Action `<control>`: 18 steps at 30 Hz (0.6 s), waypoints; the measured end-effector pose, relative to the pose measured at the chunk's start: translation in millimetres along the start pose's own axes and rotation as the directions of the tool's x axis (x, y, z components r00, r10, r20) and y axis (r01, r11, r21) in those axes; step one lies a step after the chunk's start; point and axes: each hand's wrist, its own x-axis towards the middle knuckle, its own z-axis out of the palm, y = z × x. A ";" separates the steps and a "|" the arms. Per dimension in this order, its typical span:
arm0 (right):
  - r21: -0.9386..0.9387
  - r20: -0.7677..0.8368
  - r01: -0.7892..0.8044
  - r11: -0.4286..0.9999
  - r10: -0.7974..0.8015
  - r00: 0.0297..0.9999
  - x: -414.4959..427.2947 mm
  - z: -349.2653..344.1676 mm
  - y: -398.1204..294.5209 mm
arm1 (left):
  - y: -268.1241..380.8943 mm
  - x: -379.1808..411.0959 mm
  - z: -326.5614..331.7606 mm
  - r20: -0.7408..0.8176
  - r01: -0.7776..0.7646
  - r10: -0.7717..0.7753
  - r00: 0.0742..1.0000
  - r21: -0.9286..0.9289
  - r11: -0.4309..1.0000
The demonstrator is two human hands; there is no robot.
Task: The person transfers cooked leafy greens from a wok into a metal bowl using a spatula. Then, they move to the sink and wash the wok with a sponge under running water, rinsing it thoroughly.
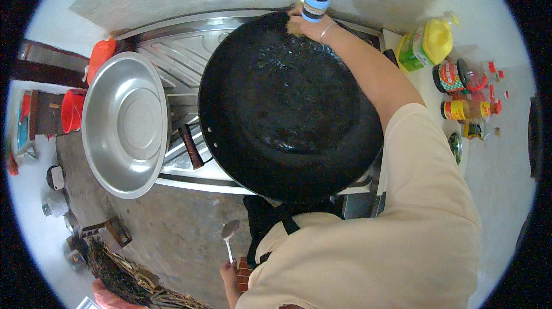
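Note:
A large black wok (293,102) lies across the sink unit in front of me, its inside wet in patches. My right hand (311,28) is at its far rim, below the tap, gripping a tan scrubber (295,29); part of the scrubber is hidden by the fingers. A white tap with a blue and black filter nozzle (316,4) hangs just over this hand. Low beside my body, my left hand (228,271) holds a metal ladle (230,236) by its pale handle, with the bowl above the floor. A wooden side handle (191,146) sticks out from the wok's left.
Left of the wok, a wide metal basin (129,123) overhangs the ridged steel drainboard (181,56). A red bucket (73,111) stands beyond. At right are a yellow oil jug (424,45), a jar (450,76) and several bottles (470,109). Brushwood (125,272) lies on the floor.

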 end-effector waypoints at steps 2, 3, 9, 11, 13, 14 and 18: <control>-0.224 0.126 0.089 0.970 -0.062 0.990 -32.0 -6.0 10.2 | -9.4 3.9 -2.0 -0.036 0.010 -0.007 0.999 0.074 0.997; -0.197 0.048 0.107 0.975 -0.099 0.994 -54.4 -14.6 13.9 | -8.3 5.6 -2.7 0.012 -0.100 0.099 0.995 0.142 0.985; -0.231 0.383 -0.179 0.956 0.258 0.887 -145.2 -27.6 -5.3 | 10.0 25.9 -4.8 0.081 -0.025 0.033 0.996 -0.094 0.995; -0.234 0.390 -0.184 0.955 0.266 0.882 -174.9 -4.4 -17.1 | 20.5 29.9 -6.3 0.118 0.000 0.016 0.993 -0.134 0.991; -0.175 0.509 -0.272 0.946 0.323 0.798 -190.1 -0.3 -46.3 | 34.0 30.0 -4.7 0.076 0.005 0.000 0.997 -0.063 0.998; -0.131 0.547 -0.283 0.950 0.307 0.779 -197.6 8.0 -56.8 | 38.0 31.4 -6.0 0.082 -0.007 0.011 0.997 -0.046 0.999; 0.139 0.676 -0.351 0.926 0.170 0.717 -214.7 14.2 -110.7 | 43.5 37.7 -7.6 0.121 -0.052 0.054 0.991 -0.020 0.998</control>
